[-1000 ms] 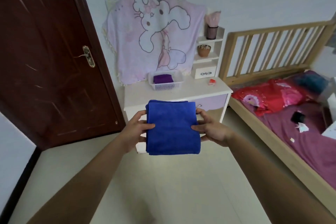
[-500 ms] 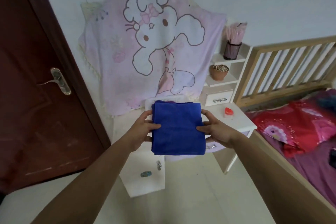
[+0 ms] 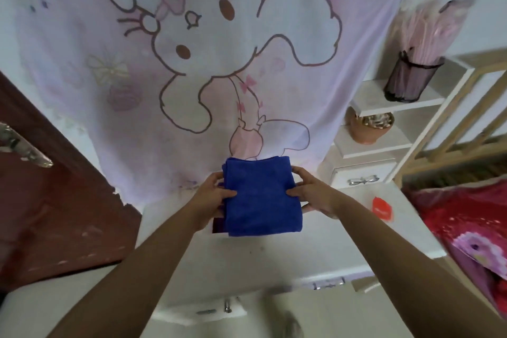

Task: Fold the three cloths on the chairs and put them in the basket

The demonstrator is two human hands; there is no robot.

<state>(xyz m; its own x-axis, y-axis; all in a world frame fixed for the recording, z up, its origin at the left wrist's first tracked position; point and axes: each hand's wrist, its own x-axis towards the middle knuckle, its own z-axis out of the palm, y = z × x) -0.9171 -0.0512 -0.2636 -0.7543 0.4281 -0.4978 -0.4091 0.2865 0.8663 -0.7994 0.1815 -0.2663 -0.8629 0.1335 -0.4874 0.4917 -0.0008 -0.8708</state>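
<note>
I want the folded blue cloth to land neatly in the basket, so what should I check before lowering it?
1. Blue cloth folded flat and square: ok.
2. Left hand and right hand grip opposite edges: ok.
3. Basket visible below the cloth: cannot tell, it is hidden.
4. Purple cloth already lies underneath: ok, a corner shows.
5. Dresser top near the drop spot is bare: ok.
6. Red item sits aside, out of the path: ok.
</note>
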